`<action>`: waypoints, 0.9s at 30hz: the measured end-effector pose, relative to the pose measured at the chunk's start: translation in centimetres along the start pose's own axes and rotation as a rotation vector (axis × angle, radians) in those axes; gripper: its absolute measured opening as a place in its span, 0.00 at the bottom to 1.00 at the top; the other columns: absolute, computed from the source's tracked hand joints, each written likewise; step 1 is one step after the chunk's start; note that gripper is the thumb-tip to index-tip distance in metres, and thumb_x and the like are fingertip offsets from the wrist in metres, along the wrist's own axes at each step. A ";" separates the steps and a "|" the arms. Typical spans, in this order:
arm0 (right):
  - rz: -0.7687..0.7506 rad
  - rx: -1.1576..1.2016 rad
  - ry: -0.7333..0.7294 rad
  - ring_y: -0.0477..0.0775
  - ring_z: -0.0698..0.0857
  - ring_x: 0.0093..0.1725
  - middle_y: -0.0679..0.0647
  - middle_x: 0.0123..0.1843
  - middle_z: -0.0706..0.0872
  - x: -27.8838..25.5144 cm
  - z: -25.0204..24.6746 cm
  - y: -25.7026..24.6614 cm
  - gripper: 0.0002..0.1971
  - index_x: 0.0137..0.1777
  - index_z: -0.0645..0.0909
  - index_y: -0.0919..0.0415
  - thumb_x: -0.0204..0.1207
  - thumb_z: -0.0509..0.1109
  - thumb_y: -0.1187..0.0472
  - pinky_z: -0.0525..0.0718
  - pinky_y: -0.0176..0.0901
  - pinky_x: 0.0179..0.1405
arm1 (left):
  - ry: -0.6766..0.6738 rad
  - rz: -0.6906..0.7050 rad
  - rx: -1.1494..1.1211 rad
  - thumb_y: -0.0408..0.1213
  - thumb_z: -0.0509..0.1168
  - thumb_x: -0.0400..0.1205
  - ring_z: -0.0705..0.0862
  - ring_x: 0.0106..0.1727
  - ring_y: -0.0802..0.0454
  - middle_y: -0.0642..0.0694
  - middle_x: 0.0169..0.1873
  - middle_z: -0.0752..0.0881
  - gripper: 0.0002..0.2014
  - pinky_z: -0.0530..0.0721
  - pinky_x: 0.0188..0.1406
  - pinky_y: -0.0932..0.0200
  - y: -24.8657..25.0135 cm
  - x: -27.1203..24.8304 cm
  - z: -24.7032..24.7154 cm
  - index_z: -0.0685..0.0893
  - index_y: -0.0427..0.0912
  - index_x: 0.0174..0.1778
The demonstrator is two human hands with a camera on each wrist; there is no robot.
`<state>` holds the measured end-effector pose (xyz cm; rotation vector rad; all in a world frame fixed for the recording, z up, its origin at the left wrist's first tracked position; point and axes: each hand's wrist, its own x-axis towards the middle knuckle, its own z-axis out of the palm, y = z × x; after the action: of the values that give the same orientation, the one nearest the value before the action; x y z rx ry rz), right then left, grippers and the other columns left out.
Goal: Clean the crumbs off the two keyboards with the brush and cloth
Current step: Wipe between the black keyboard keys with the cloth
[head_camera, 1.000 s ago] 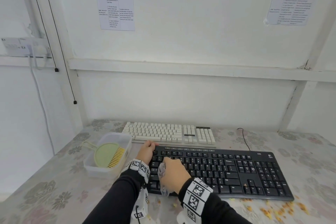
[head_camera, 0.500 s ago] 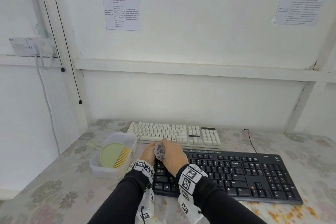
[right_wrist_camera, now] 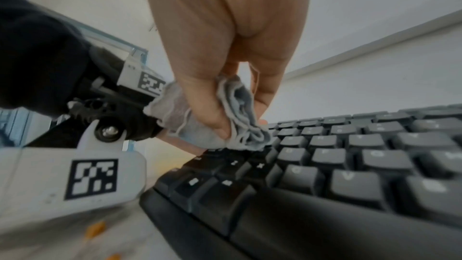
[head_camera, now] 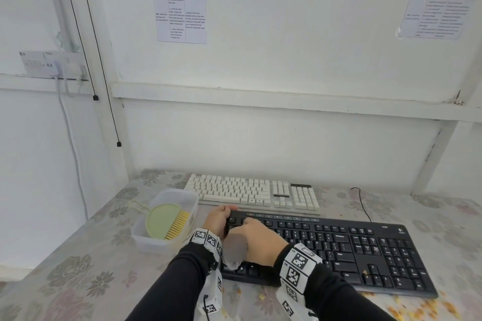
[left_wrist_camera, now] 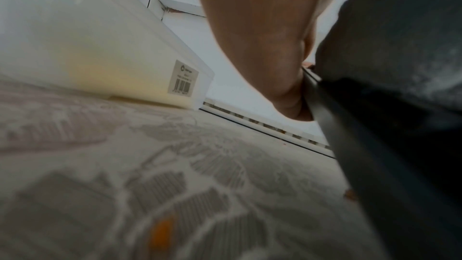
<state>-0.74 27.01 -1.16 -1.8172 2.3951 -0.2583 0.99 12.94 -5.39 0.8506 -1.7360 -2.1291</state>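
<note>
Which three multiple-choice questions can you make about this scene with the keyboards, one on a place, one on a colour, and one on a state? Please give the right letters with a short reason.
1. Where does the brush lie?
A. In the clear plastic box
B. On the white keyboard
C. In the left hand

2. What colour is the keyboard that is being wiped?
A. White
B. Black
C. Green

3. What is the right hand doing?
A. Resting open on the table
B. Holding the brush
C. Gripping a bunched grey cloth

Answers:
1. A, the head view shows the green brush with yellow bristles inside the box, left of the keyboards.
2. B, the cloth touches the keys of the black keyboard, which is the nearer one.
3. C, the right wrist view shows the fingers curled round the cloth, while the left hand holds the left end of the black keyboard.
</note>
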 end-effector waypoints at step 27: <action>0.001 0.003 0.015 0.57 0.80 0.50 0.52 0.45 0.80 -4.4 -1.6 -0.4 0.15 0.53 0.73 0.54 0.67 0.68 0.62 0.82 0.49 0.49 | -0.043 0.076 0.042 0.27 0.51 0.87 0.82 0.45 0.44 0.37 0.42 0.84 0.15 0.81 0.54 0.49 -0.2 0.6 -0.2 0.82 0.38 0.42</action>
<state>0.55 31.23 0.43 -1.8193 2.4040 -0.2768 0.66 12.47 -5.82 0.7416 -1.8106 -2.0835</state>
